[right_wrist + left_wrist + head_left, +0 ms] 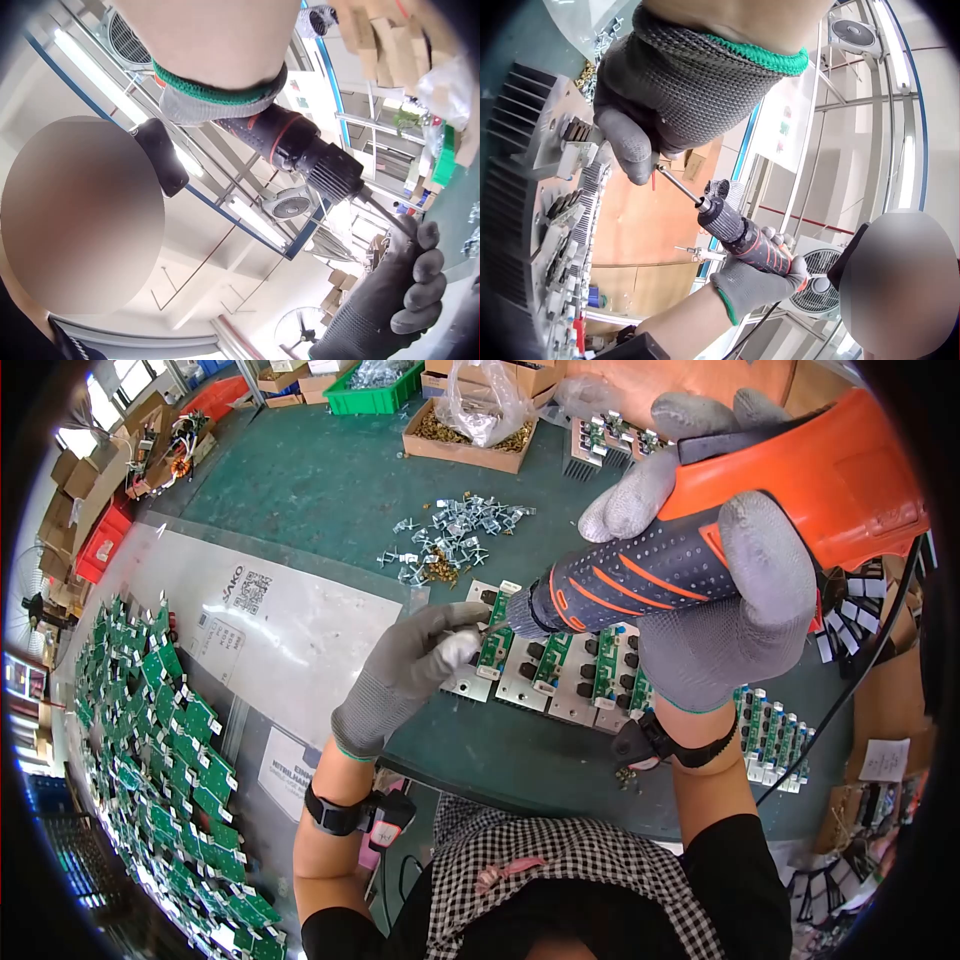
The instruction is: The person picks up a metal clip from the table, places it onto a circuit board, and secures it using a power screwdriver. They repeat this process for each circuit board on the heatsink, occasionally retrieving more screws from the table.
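Screwdriver [700, 550] gripped in right hand [725, 610], tip beside left hand [415, 660] fingertips.

Your readable print is all on the white sheets along the tabletop's left edge. The large white sheet [290, 630] carries what looks like "AKO" beside a QR code. The smaller white label [290, 770] at the near edge has dark lettering too blurred to read.
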Available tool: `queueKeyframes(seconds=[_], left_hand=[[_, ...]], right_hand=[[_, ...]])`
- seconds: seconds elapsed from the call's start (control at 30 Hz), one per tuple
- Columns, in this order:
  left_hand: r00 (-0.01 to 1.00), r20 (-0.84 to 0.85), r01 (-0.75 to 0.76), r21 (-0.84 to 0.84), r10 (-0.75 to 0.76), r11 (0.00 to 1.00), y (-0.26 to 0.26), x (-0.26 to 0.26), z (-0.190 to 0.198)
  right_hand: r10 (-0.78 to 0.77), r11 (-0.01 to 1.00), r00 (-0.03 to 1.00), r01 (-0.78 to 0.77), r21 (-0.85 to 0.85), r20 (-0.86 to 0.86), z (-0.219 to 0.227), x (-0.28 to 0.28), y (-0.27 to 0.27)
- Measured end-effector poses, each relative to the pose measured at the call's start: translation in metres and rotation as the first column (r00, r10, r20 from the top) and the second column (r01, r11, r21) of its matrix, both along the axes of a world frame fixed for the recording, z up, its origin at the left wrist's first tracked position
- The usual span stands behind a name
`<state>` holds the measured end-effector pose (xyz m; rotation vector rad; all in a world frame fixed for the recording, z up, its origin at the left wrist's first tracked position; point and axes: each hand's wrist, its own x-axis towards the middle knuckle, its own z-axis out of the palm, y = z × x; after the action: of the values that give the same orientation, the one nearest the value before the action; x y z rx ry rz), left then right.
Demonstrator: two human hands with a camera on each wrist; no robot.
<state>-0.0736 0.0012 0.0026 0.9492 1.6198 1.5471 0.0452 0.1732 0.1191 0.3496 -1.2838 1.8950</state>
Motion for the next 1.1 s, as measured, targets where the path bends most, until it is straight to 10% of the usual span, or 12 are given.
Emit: queueKeyframes(seconds=[0.17,0.23,0.33,0.37,0.43,0.53,0.63,0.87,1.1], left_hand=[[0.954,-0.3,-0.073,-0.14,0.028,0.987,0.004,0.008,0.011],[0.921,-0.386,-0.122,-0.156,0.053,0.98,0.005,0.012,0.017],[0.877,-0.474,-0.161,-0.145,0.074,0.976,0.006,0.016,0.023],[0.864,-0.497,-0.167,-0.134,0.08,0.977,0.007,0.017,0.023],[0.84,-0.537,-0.168,-0.117,0.08,0.979,0.007,0.016,0.021],[0.734,-0.674,-0.177,-0.063,0.089,0.982,0.009,0.016,0.023],[0.692,-0.722,-0.156,-0.107,0.031,0.982,0.011,0.012,0.022],[0.467,-0.807,0.11,-0.353,-0.362,0.929,0.028,-0.034,-0.004],[0.492,-0.67,0.287,-0.478,-0.556,0.83,0.042,-0.044,-0.021]], right_hand=[[-0.522,0.681,0.853,0.404,0.61,0.018,-0.03,0.026,0.019],[-0.559,0.7,0.814,0.363,0.615,0.156,-0.041,0.032,0.013],[-0.029,0.993,0.908,0.073,-0.091,0.417,-0.042,0.033,-0.001],[0.23,0.893,0.934,-0.091,-0.44,0.273,-0.028,0.037,0.003],[0.292,0.771,0.949,-0.158,-0.617,0.122,-0.015,0.037,0.004],[-0.147,0.942,0.959,0.21,-0.262,0.241,-0.009,0.023,-0.006],[-0.45,0.892,0.87,0.449,0.05,0.201,-0.012,0.013,-0.005],[-0.449,0.847,0.886,0.38,0.371,0.117,-0.032,-0.017,0.009],[-0.468,0.844,0.87,0.389,0.369,0.152,-0.045,-0.031,0.011]])
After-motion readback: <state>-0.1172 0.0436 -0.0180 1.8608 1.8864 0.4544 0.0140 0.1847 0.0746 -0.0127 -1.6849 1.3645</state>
